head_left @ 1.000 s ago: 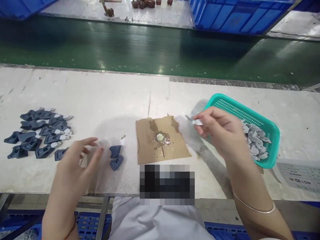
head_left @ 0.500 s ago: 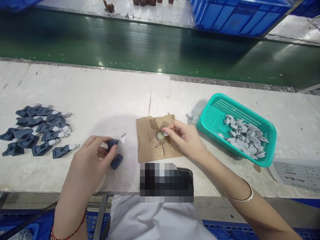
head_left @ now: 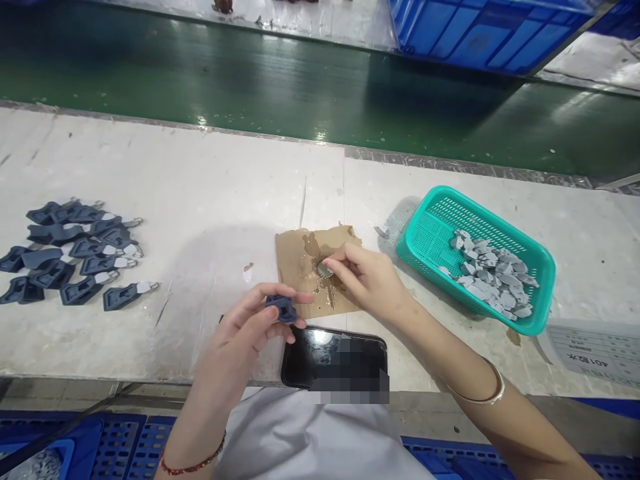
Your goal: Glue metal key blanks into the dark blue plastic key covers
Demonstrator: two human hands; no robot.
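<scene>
A dark blue part [head_left: 281, 309] is pinched in my left hand [head_left: 255, 323], just left of the brown cardboard piece [head_left: 295, 257]. On that cardboard, wet with spots of liquid, lies a small round cap [head_left: 324, 269]. My right hand [head_left: 367, 277] is closed at the cap's right side, thumb and forefinger together; whatever they pinch is too hidden to make out. Several dark blue parts with light grey tips [head_left: 83, 290] lie in a group at the left of the table.
A green basket [head_left: 417, 247] of grey pieces [head_left: 500, 273] stands to the right, beside a printed sheet [head_left: 590, 347]. A black phone [head_left: 305, 353] lies at the near edge. Behind the white table [head_left: 225, 173] runs a green belt [head_left: 280, 87], with a blue crate [head_left: 480, 33] beyond.
My left hand has moved right with a dark blue part, beside the cardboard. The dark blue part that lay under it is no longer seen there. My right hand has stayed by the cap.
</scene>
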